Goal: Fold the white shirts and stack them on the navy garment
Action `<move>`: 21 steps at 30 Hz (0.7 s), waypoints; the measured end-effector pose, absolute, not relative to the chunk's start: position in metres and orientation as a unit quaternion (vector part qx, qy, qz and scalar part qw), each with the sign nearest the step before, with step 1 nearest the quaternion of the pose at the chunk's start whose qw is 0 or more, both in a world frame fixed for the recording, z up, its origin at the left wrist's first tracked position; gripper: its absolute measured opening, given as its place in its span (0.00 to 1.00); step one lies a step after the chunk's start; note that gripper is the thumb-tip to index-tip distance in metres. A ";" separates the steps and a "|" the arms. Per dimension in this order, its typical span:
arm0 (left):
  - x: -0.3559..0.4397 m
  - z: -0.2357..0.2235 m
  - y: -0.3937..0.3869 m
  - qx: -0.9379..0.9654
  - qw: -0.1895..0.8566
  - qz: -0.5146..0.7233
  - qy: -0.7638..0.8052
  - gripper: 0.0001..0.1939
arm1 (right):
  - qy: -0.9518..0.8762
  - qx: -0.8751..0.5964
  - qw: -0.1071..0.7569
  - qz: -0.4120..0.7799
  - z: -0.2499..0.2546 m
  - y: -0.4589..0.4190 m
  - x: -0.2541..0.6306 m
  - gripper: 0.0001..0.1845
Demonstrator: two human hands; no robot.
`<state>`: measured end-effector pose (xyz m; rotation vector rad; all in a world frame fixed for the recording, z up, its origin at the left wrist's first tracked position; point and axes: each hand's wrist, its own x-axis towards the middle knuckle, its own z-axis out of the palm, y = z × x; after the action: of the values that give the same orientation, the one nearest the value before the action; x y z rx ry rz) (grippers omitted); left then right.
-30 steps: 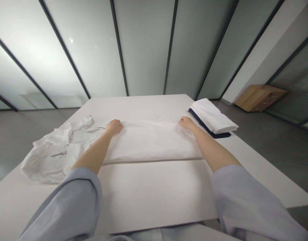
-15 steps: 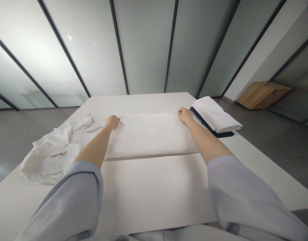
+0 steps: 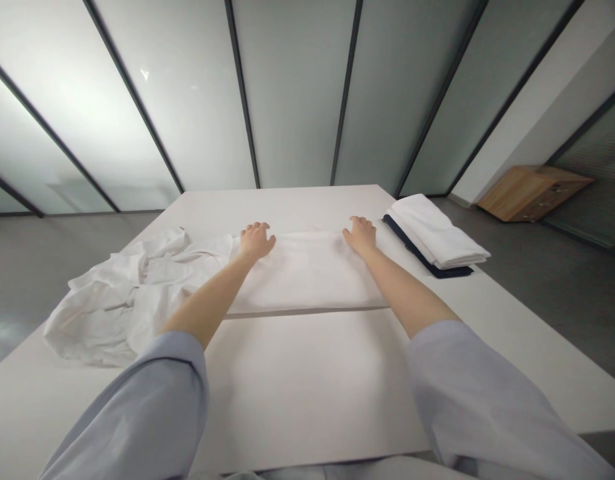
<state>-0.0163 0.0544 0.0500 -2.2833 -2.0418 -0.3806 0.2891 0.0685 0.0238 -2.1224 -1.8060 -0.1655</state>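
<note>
A folded white cloth [image 3: 307, 280] lies flat across the middle of the white table [image 3: 307, 387]. My left hand [image 3: 256, 240] rests palm down on the cloth's far edge, fingers spread. My right hand [image 3: 360, 234] lies the same way a little to the right, fingers apart. Neither hand grips anything. Both arms reach forward in light blue sleeves.
A crumpled pile of white garments [image 3: 122, 293] sits on the table's left side. At the far right lies a stack of folded white cloth on a dark blue piece [image 3: 435, 239]. A wooden cabinet [image 3: 532, 190] stands on the floor by the right wall. Frosted glass panels [image 3: 287, 93] rise behind.
Both hands have moved inward from the cloth's far corners toward its middle and have opened flat. The cloth now looks narrower, with its ends folded in.
</note>
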 end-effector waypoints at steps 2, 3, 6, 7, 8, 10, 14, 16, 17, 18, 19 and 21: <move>0.014 0.051 0.045 -0.779 -0.027 -0.053 -0.624 0.27 | -0.699 -0.699 0.150 -0.032 0.030 0.065 0.262 0.22; 0.027 0.049 0.041 -0.785 -0.044 -0.032 -0.617 0.29 | -0.728 -0.674 0.127 -0.010 0.031 0.063 0.248 0.21; 0.055 0.035 0.036 -0.767 -0.071 -0.007 -0.638 0.31 | -0.767 -0.638 0.066 0.034 0.025 0.053 0.212 0.23; 0.058 0.028 0.036 -0.756 -0.079 -0.003 -0.650 0.32 | -0.765 -0.640 0.051 0.044 0.021 0.050 0.205 0.24; 0.059 0.021 0.037 -0.746 -0.086 0.000 -0.661 0.33 | -0.759 -0.648 0.040 0.053 0.015 0.047 0.200 0.26; 0.054 0.008 0.040 -0.734 -0.093 0.000 -0.672 0.36 | -0.739 -0.669 0.026 0.073 0.005 0.044 0.200 0.31; 0.028 -0.007 0.043 -0.733 -0.072 -0.026 -0.676 0.44 | -0.713 -0.695 0.031 0.085 -0.009 0.046 0.223 0.36; 0.012 -0.009 0.045 -0.729 -0.059 -0.032 -0.681 0.45 | -0.706 -0.703 0.031 0.081 -0.012 0.048 0.239 0.36; 0.005 -0.009 0.045 -0.727 -0.052 -0.033 -0.684 0.44 | -0.704 -0.705 0.030 0.078 -0.013 0.049 0.247 0.36; -0.002 -0.008 0.046 -0.724 -0.046 -0.034 -0.687 0.44 | -0.703 -0.706 0.029 0.074 -0.013 0.050 0.253 0.36; -0.007 -0.008 0.046 -0.722 -0.040 -0.035 -0.690 0.43 | -0.703 -0.707 0.027 0.070 -0.014 0.050 0.257 0.36; -0.013 -0.006 0.046 -0.715 -0.032 -0.031 -0.698 0.43 | -0.702 -0.709 0.026 0.063 -0.015 0.050 0.262 0.37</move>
<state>-0.0132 0.0461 -0.0063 -2.2925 -2.2391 -0.1006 0.2620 0.0502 -0.0153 -2.1909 -2.1691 0.1957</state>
